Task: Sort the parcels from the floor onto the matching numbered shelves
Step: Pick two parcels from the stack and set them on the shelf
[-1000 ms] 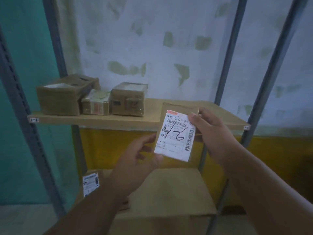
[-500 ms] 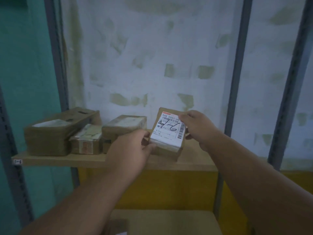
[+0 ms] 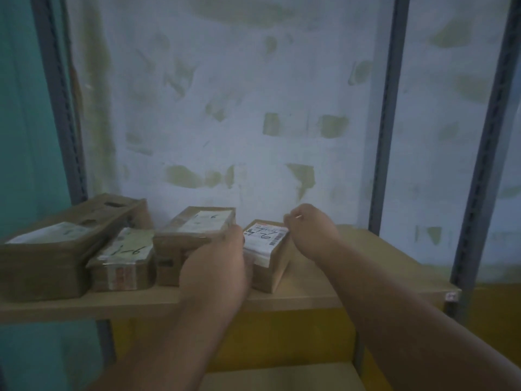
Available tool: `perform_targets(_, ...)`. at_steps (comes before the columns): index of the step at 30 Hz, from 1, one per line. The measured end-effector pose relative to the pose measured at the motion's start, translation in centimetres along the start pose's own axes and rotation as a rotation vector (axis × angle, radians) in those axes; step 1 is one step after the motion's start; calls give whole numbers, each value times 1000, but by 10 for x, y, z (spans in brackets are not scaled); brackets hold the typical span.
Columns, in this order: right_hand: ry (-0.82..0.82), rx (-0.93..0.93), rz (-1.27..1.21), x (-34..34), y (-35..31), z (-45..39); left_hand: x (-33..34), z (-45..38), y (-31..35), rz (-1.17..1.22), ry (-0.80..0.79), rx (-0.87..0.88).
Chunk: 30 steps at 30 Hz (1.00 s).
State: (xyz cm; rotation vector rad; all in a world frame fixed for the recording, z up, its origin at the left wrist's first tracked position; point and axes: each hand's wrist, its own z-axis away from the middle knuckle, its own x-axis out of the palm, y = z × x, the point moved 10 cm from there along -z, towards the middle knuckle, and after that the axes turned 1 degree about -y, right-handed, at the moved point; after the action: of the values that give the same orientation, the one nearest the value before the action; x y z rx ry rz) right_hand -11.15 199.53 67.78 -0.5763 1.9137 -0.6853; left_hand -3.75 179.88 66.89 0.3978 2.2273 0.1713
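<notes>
Brown cardboard parcel point(image 3: 266, 255), white label up and marked by hand with what reads as "1-6", now resting on the wooden shelf point(image 3: 352, 277) just right of three other parcels point(image 3: 194, 241). One second earlier it was held upright in the air in front of the shelf; half a second earlier it hovered over the board. The left hand point(image 3: 220, 266) lies against the parcel's near-left edge; whether its fingers grip cannot be told. The right hand point(image 3: 310, 232) is at the far-right corner with fingers curled, apparently no longer pinching the box, though contact is unclear. A neighbouring parcel point(image 3: 124, 261) bears similar marks, suggesting a matching shelf. Judged placement complete; release and return to the floor remain
</notes>
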Motion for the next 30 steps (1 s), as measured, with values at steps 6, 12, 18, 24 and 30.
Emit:
perform_targets(6, 45, -335, 20, -22, -60, 73, -12, 44, 6, 164, -5, -10)
perform_targets(12, -19, -598, -84, -25, -108, 160, -41, 110, -24, 204, 19, -183)
perform_targets(18, -124, -766, -174, 2, -180, 254, -100, 203, -105, 136, 73, -385)
perform_targets(24, -224, -893, -285, 73, -280, 358, -189, 307, -230, 33, 202, -457)
perform_targets(30, -364, -927, -430, 184, -395, 463, -292, 402, -371, -198, 153, -578)
